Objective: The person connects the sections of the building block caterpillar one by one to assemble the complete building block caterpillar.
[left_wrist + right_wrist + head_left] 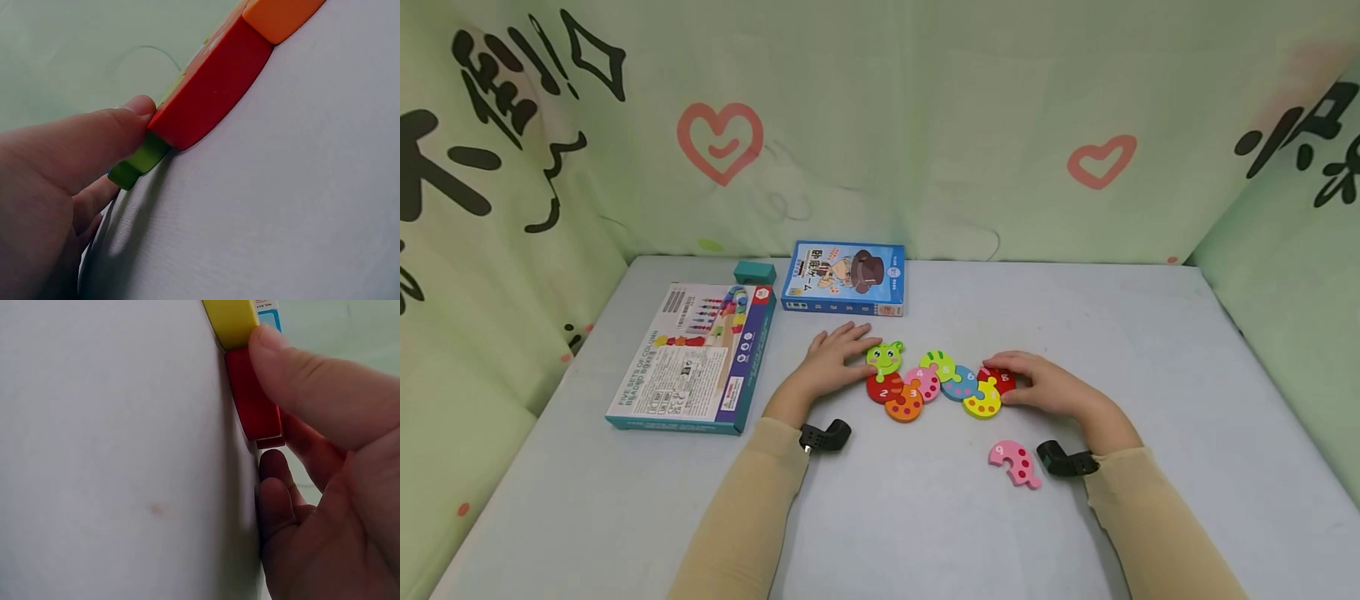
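A caterpillar puzzle lies across the middle of the table, made of several joined numbered pieces. Its green smiling head (883, 358) is at the left end, above a red piece (215, 81) and an orange piece (904, 407). My left hand (835, 365) rests beside the head, fingers extended, with the thumb touching the edge where head and red piece meet. At the other end, my right hand (1048, 383) pinches a dark red puzzle piece (252, 394) adjoining the yellow piece (982, 403). A loose pink piece (1015, 463) marked 9 lies nearer, beside the right wrist.
A flat white-and-purple box (681, 350) lies to the left on the white table (880, 517). Behind it sit a small teal block (754, 272) and a blue box (842, 277). Green curtains (910, 125) enclose the back and sides.
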The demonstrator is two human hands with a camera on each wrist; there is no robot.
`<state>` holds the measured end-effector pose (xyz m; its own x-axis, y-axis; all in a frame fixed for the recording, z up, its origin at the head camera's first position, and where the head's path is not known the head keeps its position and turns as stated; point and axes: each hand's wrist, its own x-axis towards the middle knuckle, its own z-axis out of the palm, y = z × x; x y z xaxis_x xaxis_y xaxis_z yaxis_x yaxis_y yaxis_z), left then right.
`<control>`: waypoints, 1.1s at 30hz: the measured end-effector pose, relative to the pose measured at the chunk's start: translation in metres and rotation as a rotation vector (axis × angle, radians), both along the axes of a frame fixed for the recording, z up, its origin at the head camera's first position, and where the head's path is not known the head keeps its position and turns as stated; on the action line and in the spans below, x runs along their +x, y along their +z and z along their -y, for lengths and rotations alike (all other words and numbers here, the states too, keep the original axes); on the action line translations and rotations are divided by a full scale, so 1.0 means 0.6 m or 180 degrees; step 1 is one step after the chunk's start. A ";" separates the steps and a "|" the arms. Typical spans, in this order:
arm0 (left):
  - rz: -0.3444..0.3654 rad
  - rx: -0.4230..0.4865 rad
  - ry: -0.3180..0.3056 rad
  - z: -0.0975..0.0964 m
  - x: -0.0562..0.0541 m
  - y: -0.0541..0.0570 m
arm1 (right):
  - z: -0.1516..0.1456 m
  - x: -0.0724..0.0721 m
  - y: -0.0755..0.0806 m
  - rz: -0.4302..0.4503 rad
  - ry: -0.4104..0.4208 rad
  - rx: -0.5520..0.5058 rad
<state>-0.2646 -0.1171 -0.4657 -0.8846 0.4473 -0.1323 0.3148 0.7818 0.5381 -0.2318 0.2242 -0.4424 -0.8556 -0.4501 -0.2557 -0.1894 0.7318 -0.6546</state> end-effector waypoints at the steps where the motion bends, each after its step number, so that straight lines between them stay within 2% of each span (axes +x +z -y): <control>1: -0.0002 -0.0002 -0.0003 0.000 0.000 0.000 | -0.001 0.000 -0.001 0.0015 -0.0015 -0.0009; 6: -0.0027 0.0011 -0.0001 0.000 0.000 -0.001 | -0.003 0.000 -0.001 0.0042 -0.0026 -0.0045; 10: -0.0027 0.0020 0.0006 -0.001 0.000 -0.003 | -0.003 0.011 0.020 -0.0158 0.0021 -0.0045; 12: -0.0018 0.0002 -0.0004 -0.001 0.001 -0.004 | -0.005 0.028 0.037 -0.0221 -0.0011 -0.0060; 17: -0.0029 -0.0034 -0.0017 -0.002 0.001 -0.003 | -0.013 0.086 0.060 -0.0297 0.0166 -0.0008; 20: -0.0021 -0.0015 0.0001 -0.002 0.001 0.002 | -0.015 0.116 0.057 -0.0313 0.0360 0.0058; 23: 0.0007 -0.0012 -0.0004 -0.001 0.001 0.006 | -0.016 0.135 0.048 -0.0275 0.0443 0.0036; 27: 0.0025 -0.0048 -0.0005 -0.001 0.000 0.006 | -0.013 0.144 0.034 -0.0209 0.0512 0.0021; 33: 0.0040 0.0003 -0.0016 -0.002 0.001 0.005 | -0.010 0.144 0.021 0.0158 0.0504 0.0105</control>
